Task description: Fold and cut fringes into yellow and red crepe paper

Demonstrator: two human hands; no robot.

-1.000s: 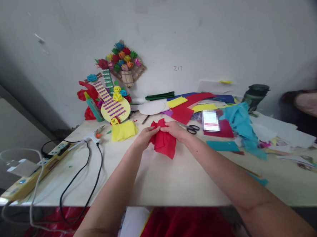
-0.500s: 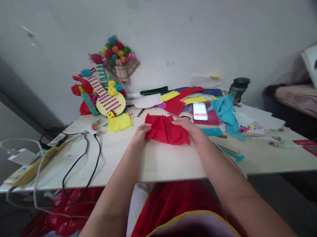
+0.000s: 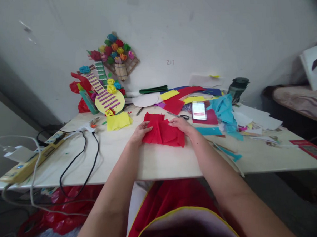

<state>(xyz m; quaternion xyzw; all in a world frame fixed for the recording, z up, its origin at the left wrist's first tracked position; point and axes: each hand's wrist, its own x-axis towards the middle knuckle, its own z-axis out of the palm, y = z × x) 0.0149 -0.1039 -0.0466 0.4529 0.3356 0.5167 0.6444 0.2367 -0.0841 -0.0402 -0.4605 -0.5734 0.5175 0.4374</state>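
Red crepe paper [image 3: 163,132], creased and in overlapping layers, is at the middle of the white table [image 3: 166,166]. My left hand [image 3: 141,132] grips its left edge, with the thumb on top and the fingers partly hidden. On the other side my right hand [image 3: 182,125] holds the upper right part, thumb over the paper. Just behind the right hand lie black-handled scissors [image 3: 184,117]. Folded yellow paper [image 3: 119,121] sits to the left of the red paper.
A phone [image 3: 199,110], blue crepe paper [image 3: 223,109] and a dark bottle [image 3: 237,89] are at right. On the left stand a guitar-shaped craft [image 3: 109,103], a glue bottle [image 3: 87,99], a glue gun [image 3: 88,127] and a power strip [image 3: 33,160] with cables.
The red paper looks flatter and lower on the table, its layers more spread. Both hands have shifted slightly left in view, and more of the scissors shows.
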